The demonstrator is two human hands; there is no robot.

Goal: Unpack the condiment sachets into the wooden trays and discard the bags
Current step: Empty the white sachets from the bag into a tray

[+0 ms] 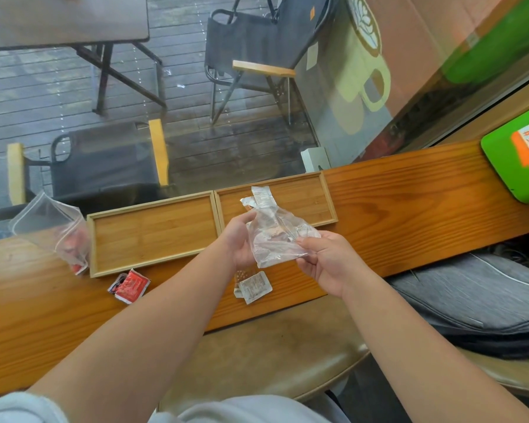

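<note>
Wooden counter (409,190) under the hands, window glass (196,132) beyond them, wet grey decking (43,87) outside, dark folding chairs (257,41), a table (68,22), padded stool (272,346) beneath the forearms

Only 1 view: a wide-angle head camera looking forward and steeply down from close above the wooden desk (409,190). The desk runs slantwise across mid-frame, a window behind it filling the upper half, forearms entering from below.

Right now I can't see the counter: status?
Both hands, left and right, grip clear bag. Both trays empty. Sachets loose on counter. Nothing blocking.
</note>
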